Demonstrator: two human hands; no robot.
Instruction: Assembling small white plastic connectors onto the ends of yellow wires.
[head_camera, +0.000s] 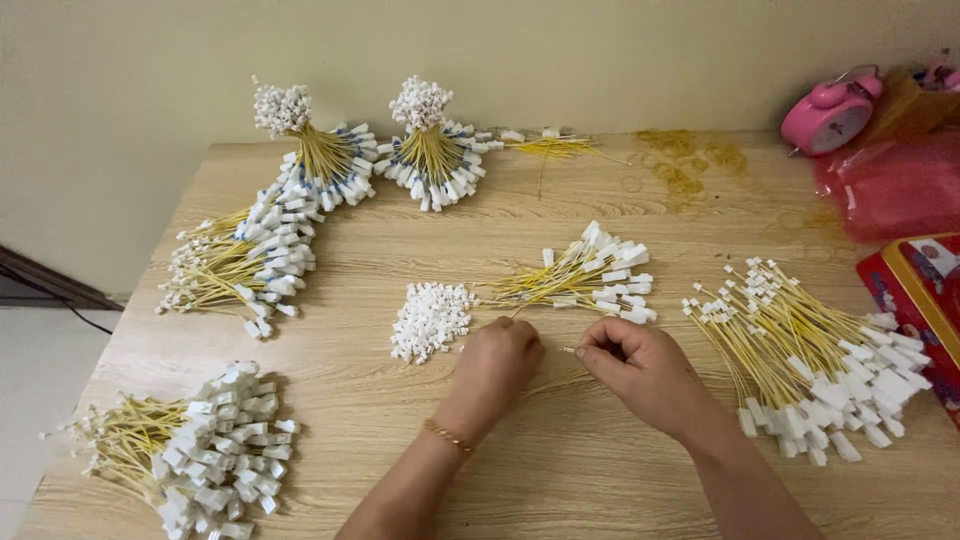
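Note:
My left hand (497, 366) is closed, thumb and fingers pinched near a pile of small white plastic caps (430, 318). A gold bracelet is on that wrist. My right hand (640, 367) is closed around a thin yellow wire (553, 381), pinching its end close to my left fingertips. The wire's other end trails down under my hands on the wooden table (600, 480). Just beyond my hands lies a loose bunch of yellow wires with white connectors (590, 275).
Bundles of yellow wires with white connectors lie at the right (815, 365), front left (195, 445), left (245, 260) and back (320, 160) (432, 150). Rubber bands (685, 160), a pink alarm clock (832, 112), a red plastic bag (895, 185) and a red box (920, 285) sit at the right.

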